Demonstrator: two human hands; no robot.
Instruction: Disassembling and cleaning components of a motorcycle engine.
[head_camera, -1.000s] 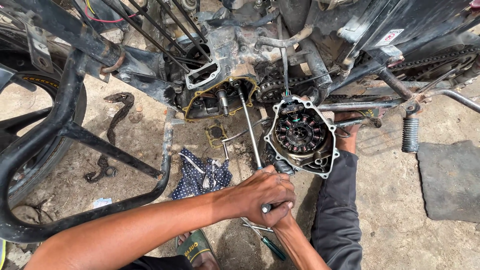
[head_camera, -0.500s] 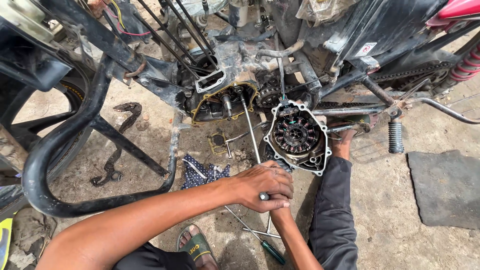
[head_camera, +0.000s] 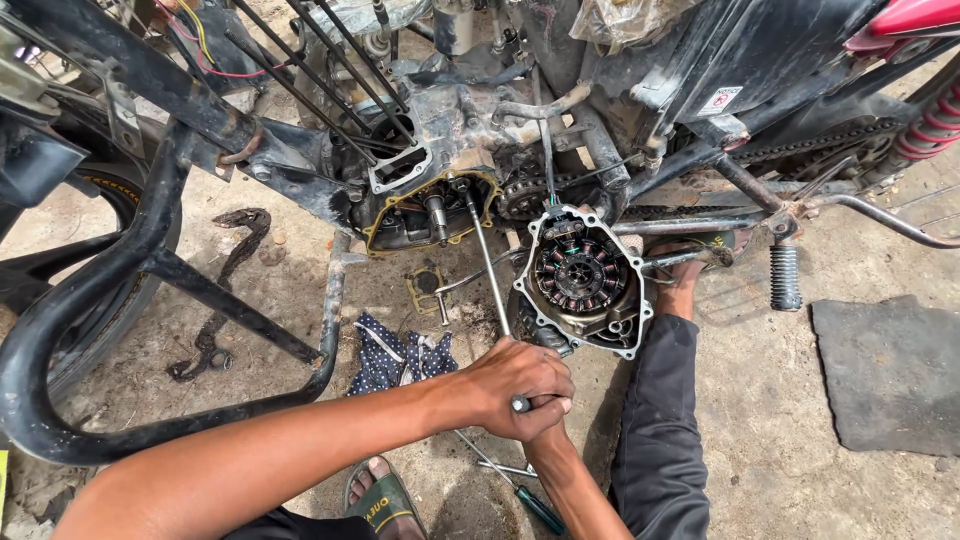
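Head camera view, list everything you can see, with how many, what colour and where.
Motorcycle engine: one, grimy grey, top centre, side cover off.
Stator cover: one, silver with dark coils, hanging right of the opening.
Long rod tool: one, steel, from hands into engine.
Crash guard: one, black, left.
Patterned rag: one, dark blue, on ground.
Gasket: one, tan, on ground.
Screwdriver: one, green handle, bottom centre.
Footpeg: one, black, right.
Mat: one, dark grey, right.
Sandal: one, green, bottom.
Left hand: gripping tool.
Right hand: beneath, mostly hidden.

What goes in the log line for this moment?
left hand: grips long driver | right hand: same handle | tip: engine case | stator cover: hanging beside
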